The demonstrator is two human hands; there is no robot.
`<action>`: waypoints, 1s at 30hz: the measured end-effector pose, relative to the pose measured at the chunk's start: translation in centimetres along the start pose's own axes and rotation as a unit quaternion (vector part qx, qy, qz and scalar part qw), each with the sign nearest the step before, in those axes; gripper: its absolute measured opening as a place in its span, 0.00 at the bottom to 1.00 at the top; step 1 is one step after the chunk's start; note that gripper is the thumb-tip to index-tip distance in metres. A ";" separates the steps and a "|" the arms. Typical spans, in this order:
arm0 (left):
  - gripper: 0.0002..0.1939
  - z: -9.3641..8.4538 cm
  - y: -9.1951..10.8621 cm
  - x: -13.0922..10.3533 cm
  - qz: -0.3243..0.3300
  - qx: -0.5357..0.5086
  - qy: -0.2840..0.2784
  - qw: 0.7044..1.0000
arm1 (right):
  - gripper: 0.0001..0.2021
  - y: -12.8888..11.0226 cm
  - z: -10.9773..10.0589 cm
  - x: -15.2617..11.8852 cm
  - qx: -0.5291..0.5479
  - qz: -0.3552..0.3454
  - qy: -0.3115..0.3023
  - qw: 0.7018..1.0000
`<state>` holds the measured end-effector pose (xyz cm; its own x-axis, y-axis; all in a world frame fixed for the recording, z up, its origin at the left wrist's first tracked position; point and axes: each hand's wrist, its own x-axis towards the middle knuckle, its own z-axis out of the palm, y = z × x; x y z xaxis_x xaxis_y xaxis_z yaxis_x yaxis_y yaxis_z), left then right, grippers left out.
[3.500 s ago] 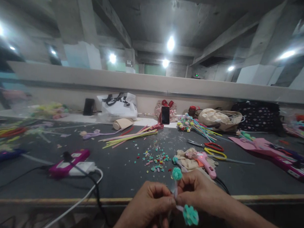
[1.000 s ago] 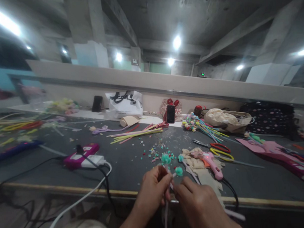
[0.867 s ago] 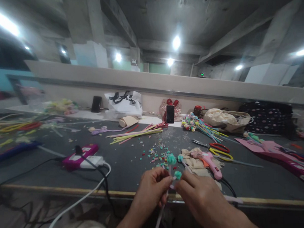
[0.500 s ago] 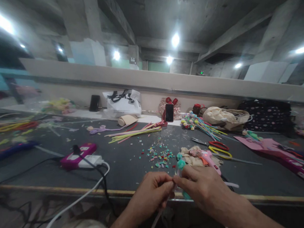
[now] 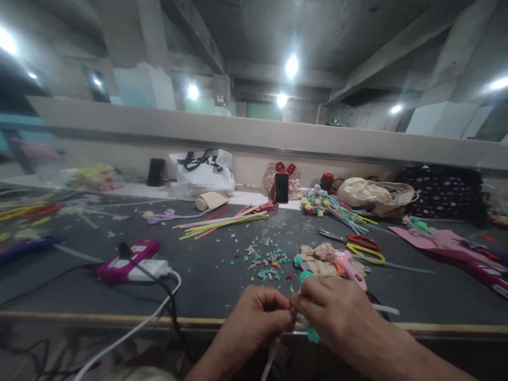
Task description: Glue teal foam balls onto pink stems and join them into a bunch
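My left hand (image 5: 261, 312) and my right hand (image 5: 337, 312) meet at the table's front edge, fingertips pinched together and almost touching. Between them is a pale pipe cleaner (image 5: 268, 365), whose long end hangs down below my left hand. Teal fluffy tufts (image 5: 313, 334) show beside and below my right fingers, apparently part of the same piece; the exact joint is hidden by my fingers. Just beyond my right hand, a pink glue gun (image 5: 352, 269) lies on a crumpled beige cloth (image 5: 312, 263).
Small coloured clippings (image 5: 267, 259) are scattered ahead of my hands. Scissors (image 5: 362, 248) lie to the right, near a bundle of fluffy flowers (image 5: 316, 202). Loose pipe cleaners (image 5: 226, 223) lie farther back. A purple power strip (image 5: 129, 261) with cables sits left; a phone (image 5: 281, 188) stands behind.
My hands stay pinched together, with slight finger movement. The teal tufts have shifted a little, and the lower one shows more below my right hand.
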<state>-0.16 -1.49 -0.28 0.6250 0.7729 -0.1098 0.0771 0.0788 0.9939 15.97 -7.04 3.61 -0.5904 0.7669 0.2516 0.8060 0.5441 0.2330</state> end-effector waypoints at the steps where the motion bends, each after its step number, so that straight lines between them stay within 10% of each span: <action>1: 0.03 0.0 -0.1 0.1 -0.003 0.004 0.001 1.000 | 0.02 0.0 -0.1 0.0 -0.008 -0.005 -0.005 1.000; 17: 0.06 0.4 -0.5 0.2 0.079 0.245 0.033 0.966 | 0.05 0.9 -1.2 2.1 -0.076 -0.108 -0.071 0.989; 30: 0.04 0.6 -0.8 0.5 0.004 0.054 -0.035 0.998 | 0.08 1.7 -2.7 3.1 0.013 -0.083 -0.146 0.986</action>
<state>0.58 -1.52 -1.10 0.6788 0.7267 -0.1057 0.1521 0.0018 0.9884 15.40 -4.70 7.36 -0.6798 0.7300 -0.0696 0.7026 0.6756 0.2236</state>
